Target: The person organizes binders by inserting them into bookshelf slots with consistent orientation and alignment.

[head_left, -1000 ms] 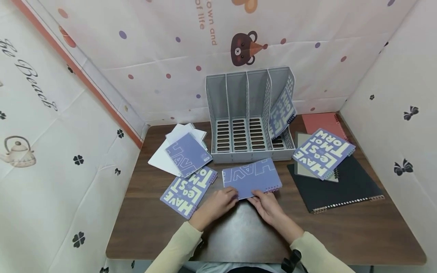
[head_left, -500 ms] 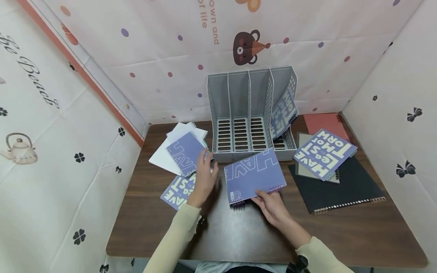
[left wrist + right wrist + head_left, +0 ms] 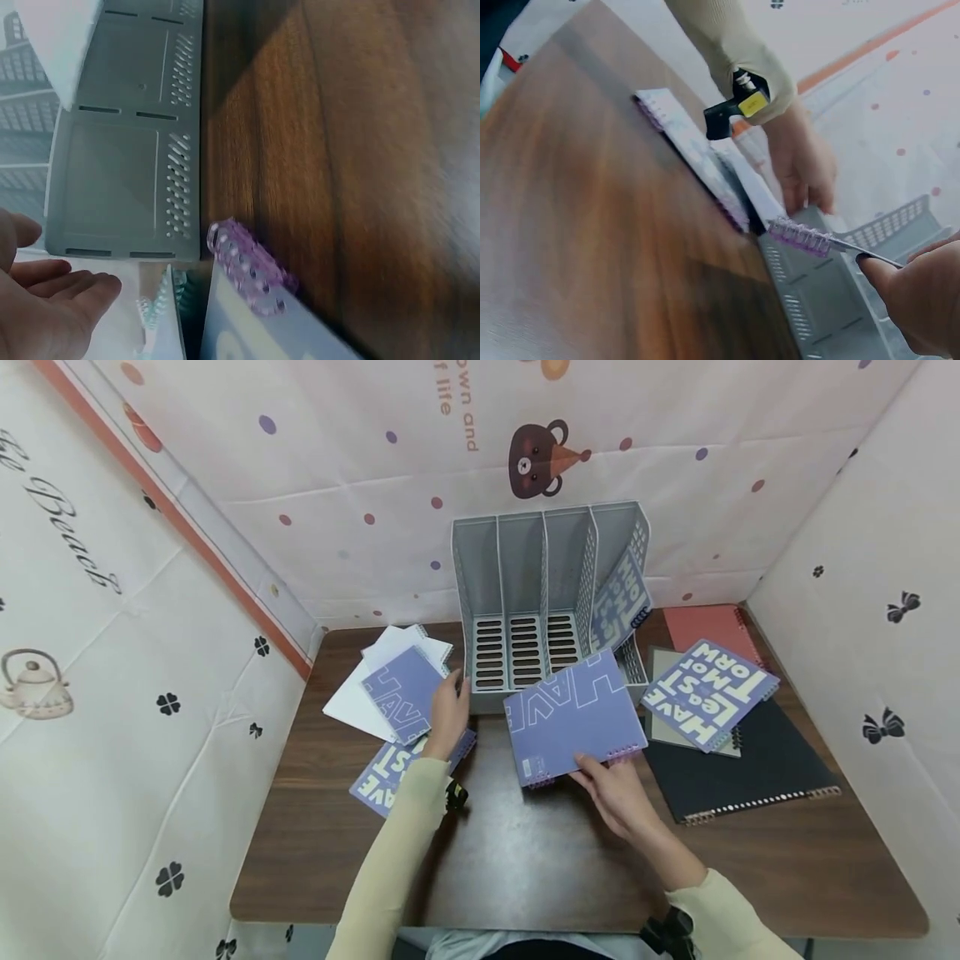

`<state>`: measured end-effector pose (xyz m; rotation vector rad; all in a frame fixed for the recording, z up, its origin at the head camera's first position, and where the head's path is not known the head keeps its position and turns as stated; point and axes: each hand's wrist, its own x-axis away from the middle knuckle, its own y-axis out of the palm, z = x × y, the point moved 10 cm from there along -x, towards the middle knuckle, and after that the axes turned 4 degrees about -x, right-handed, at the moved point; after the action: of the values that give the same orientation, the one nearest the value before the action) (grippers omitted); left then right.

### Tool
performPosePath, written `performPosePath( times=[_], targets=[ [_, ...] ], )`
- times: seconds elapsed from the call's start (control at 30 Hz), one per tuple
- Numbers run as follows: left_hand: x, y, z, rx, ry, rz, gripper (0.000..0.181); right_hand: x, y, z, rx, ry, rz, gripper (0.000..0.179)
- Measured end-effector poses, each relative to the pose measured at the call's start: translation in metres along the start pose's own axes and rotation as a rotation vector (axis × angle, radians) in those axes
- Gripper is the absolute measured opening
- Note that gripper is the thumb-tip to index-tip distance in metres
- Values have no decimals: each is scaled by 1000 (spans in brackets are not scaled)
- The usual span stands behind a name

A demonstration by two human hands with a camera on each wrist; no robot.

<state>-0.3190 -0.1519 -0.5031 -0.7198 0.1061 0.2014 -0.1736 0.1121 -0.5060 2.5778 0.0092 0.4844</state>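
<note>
Rack behind held ntbk, blk ntbk R

Left-side lettered notebook partly hidden behind the pale left sleeve, itself cut off below

- The left sleeve is long, pale yellow-green and soft-looking, with fine ribbing and creases above the cuff.
- The right sleeve matches it in colour and ends in a plain cuff.
- A blocky black device sits at the left cuff, bearing a yellow label and a small silvery part.
- Another black device sits at the right cuff.
- Black clothing and pale grey fabric show at the near edge.
</note>
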Motion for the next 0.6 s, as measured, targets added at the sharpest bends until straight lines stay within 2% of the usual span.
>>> performPosePath(
  times=[0.17,0.6],
  targets=[
    [-4,4,-2,-1,-6,14,32,-3,-1,-17,7,-41,-3,61],
    [-7,0,1,32,-14,21,28,-9,-10,-67,3,-133,-26,55]
  ],
)
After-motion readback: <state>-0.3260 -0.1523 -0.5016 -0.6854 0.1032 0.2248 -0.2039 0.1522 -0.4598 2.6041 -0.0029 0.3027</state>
